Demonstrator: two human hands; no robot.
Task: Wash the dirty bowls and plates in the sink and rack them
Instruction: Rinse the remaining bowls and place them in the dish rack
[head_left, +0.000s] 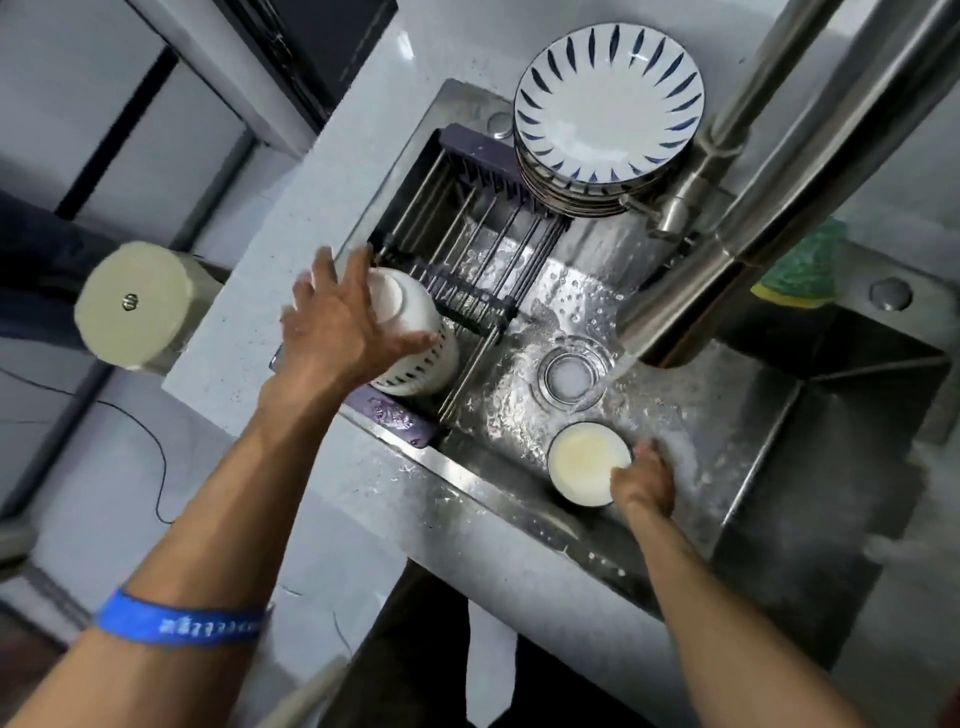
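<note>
Already the left hand (343, 322) is at the rack (467, 249), fingers spread over the upturned base of a white bowl (402, 306) that sits inverted on top of a stack of blue-striped bowls (421, 366); whether it is setting the bowl down or has just let go I cannot tell. Beyond it on the rack, toward the wall, a stack of striped plates (608, 104) stands finished. Right of the rack, down in the sink (779, 415), the right hand (644, 480) grips the rim of a bowl (584, 462) holding cloudy yellowish water, just beside the stream falling from the tap (691, 301) and near the drain (569, 376). By my reading most of the load is racked, and this one bowl is the only dirty piece showing. It needs rinsing and a place on the rack. A green sponge (802, 270) lies on the sink's far edge.
</note>
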